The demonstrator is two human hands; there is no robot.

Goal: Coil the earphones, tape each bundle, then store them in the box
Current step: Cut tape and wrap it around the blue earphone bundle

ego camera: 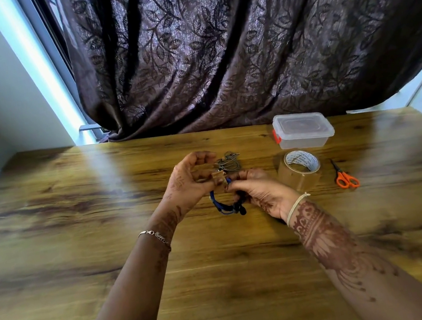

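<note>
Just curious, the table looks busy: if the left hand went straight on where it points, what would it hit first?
Probably the grey earphone bundle just beyond the left hand; height is unclear, so it might pass above.

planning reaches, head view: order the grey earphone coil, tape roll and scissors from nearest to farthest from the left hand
1. grey earphone coil, just right of the left hand
2. tape roll, past the right hand
3. scissors, farthest right

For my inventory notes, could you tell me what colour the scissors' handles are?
The scissors have orange handles; head view.
</note>
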